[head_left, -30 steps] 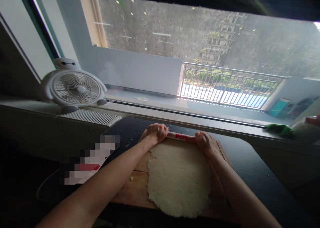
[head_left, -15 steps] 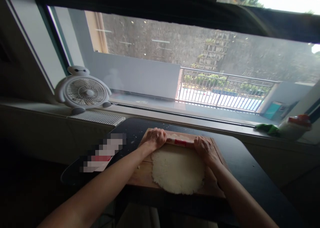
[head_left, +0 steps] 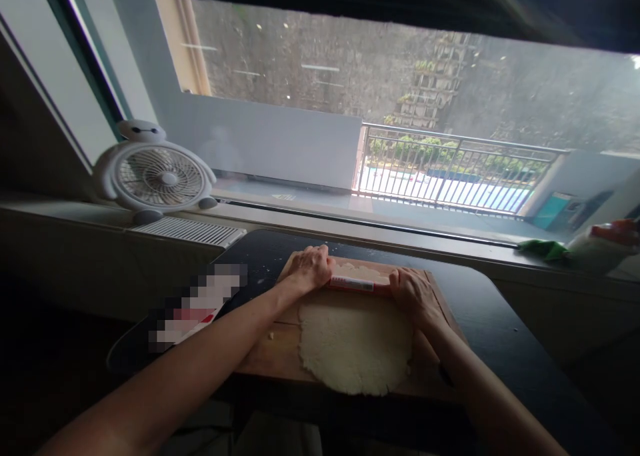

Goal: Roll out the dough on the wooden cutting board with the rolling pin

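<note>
A rolling pin (head_left: 353,283) with a red and white label lies crosswise over the far part of a flat, pale sheet of dough (head_left: 356,343). My left hand (head_left: 312,268) is closed round the pin's left end, and my right hand (head_left: 411,292) grips its right end. The dough has a ragged edge, and a strip of it shows beyond the pin. Under it is a wooden board (head_left: 260,359), whose near edge the dough reaches.
The board rests on a dark table (head_left: 493,329). A blurred-out packet (head_left: 200,309) lies at the table's left. On the sill by the window stand a white fan (head_left: 163,173), a green cloth (head_left: 543,249) and a pale bottle (head_left: 603,246) with an orange-red top.
The rolling pin has turned under my hands, so a different part of its label faces up. My view has tipped slightly downward. Both hands keep their grip.
</note>
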Available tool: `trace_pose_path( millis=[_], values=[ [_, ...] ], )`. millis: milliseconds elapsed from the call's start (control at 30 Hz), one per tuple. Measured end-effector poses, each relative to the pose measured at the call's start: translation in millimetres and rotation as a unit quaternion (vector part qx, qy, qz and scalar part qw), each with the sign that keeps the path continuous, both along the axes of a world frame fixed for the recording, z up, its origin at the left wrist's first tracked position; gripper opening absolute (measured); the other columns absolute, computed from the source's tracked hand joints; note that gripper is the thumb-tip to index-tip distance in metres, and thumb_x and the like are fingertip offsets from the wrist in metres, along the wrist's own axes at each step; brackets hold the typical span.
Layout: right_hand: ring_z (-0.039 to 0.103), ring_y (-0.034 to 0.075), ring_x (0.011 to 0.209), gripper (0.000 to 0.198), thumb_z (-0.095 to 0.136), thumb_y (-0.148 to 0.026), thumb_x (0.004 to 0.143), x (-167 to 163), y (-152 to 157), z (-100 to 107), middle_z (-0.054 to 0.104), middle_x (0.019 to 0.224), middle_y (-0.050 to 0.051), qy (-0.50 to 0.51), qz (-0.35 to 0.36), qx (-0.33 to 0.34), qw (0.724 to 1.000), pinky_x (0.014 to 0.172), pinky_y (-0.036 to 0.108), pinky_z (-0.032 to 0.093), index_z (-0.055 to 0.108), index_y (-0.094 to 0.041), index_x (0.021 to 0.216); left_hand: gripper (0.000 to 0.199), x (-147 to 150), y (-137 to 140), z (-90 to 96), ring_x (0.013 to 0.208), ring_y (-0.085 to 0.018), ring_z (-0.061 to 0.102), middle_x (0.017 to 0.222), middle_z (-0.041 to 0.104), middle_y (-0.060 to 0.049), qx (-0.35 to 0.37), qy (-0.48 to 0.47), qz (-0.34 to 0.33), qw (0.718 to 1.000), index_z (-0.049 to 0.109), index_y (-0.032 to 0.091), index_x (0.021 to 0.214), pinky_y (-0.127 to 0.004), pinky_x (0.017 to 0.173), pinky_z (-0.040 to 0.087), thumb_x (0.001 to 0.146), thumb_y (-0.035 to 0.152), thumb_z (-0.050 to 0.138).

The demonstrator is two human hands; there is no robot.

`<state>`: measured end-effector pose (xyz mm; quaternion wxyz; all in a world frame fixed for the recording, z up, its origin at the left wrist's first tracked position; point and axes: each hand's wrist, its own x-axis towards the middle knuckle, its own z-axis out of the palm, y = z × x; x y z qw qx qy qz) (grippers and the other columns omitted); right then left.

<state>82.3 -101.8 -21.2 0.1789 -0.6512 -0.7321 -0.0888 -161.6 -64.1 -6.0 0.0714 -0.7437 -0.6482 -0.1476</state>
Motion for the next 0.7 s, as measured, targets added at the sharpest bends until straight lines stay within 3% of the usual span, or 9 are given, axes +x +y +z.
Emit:
trace_pose_path(
  millis=[167,333,533,700],
  values=[
    [0.052,0.017,0.064,0.040,0.027,-0.031,0.090,-1.2,47.4,5.3,0.062,0.072,0.007,0.026,-0.044,-0.052,0.997,0.061,0.028,0.031,0.061,-0.021,0.071,0.028,3.6,54.9,-2.0,0.094,-0.024,0.060,0.096,0.066,-0.011,0.004,-0.001,0.004,1.000,0.059,0.015,0.098,-0.035,0.083,0.044,0.080,0.029,0.042],
    [0.054,0.019,0.065,0.044,0.026,-0.032,0.090,-4.9,69.0,11.0,0.063,0.072,0.011,0.038,-0.064,-0.090,0.993,0.061,0.030,0.033,0.066,-0.021,0.074,0.029,4.2,76.0,-4.6,0.097,-0.025,0.059,0.094,0.066,-0.011,0.015,-0.003,0.003,1.000,0.060,0.014,0.098,-0.036,0.086,0.042,0.079,0.027,0.042],
    [0.055,0.017,0.072,0.047,0.019,-0.031,0.093,-5.4,46.9,7.7,0.063,0.081,0.010,0.030,-0.046,-0.052,0.997,0.067,0.028,0.035,0.063,-0.018,0.085,0.027,2.2,55.6,-6.5,0.093,-0.024,0.059,0.093,0.066,-0.010,0.022,-0.011,0.005,1.000,0.060,0.015,0.096,-0.035,0.083,0.042,0.080,0.028,0.043],
    [0.052,0.019,0.084,0.032,0.028,-0.026,0.091,-7.1,1.0,3.0,0.062,0.089,0.008,0.011,-0.029,0.005,1.000,0.078,0.029,0.032,0.058,-0.016,0.087,0.029,6.8,0.4,-10.4,0.091,-0.025,0.058,0.089,0.064,-0.011,0.040,-0.017,-0.016,0.999,0.063,0.015,0.088,-0.038,0.083,0.040,0.085,0.032,0.040]
  ],
)
